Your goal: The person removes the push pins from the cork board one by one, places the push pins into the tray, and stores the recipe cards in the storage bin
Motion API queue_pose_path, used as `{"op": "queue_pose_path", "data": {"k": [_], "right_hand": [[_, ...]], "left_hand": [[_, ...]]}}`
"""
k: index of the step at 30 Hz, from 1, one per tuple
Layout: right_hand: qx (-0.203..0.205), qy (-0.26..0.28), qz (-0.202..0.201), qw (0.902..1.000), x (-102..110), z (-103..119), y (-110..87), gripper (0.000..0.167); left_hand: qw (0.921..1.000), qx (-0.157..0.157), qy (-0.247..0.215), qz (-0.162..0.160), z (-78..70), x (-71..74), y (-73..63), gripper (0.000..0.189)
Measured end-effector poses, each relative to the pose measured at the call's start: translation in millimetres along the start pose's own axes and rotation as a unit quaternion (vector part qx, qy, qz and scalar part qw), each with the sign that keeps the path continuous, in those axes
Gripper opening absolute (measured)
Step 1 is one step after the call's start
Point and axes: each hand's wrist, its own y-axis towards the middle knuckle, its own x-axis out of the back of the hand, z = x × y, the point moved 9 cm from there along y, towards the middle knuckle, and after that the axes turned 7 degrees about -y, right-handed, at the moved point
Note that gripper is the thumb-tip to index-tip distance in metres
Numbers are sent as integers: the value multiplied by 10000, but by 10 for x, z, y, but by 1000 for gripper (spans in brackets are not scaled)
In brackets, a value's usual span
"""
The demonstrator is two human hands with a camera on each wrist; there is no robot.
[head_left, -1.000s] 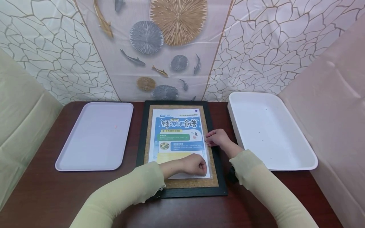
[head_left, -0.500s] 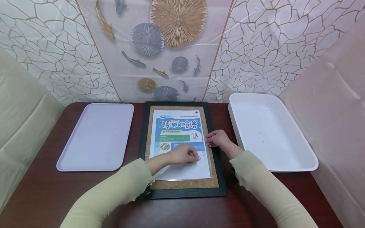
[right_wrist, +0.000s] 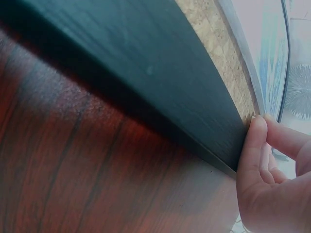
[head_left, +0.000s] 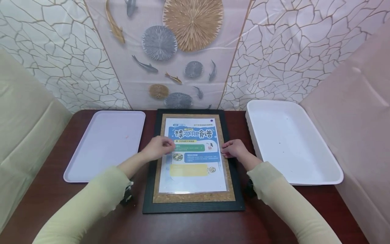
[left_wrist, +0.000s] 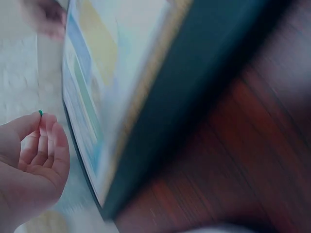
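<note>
Poster (head_left: 196, 161) edge pinched by R hand (head_left: 234, 149); L hand (head_left: 156, 148) clamps tiny green pc (left_wrist: 40, 112) w/ fingertips tog.

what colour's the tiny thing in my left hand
Green; the tiny thing shows best in left wrist view.

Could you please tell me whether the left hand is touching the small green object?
Touching: the left wrist view shows the small green object at the tips of the left hand's thumb and finger, with no gap.

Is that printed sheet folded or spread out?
Spread out: the head view shows all four corners of the printed sheet on the cork.
</note>
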Motion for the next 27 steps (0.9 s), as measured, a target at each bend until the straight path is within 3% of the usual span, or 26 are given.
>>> {"op": "queue_pose_path", "data": {"k": [8,14,21,27], "right_hand": [[66,1,-15,10000,-5,5,-6,27],[79,22,-4,10000,-15,5,-4,27],[43,-2,-43,10000,-3,-3,4,27],[15,16,-25,10000,-7,-12,8,28]], "left_hand": [[9975,181,63,-687,470,615,-150,17],[9941,346,148,-1019,745,934,-291,18],[9868,333,599,-1465,930,1145,-413,18],[9828,706,666,-1570,1113,1178,-498,21]]}}
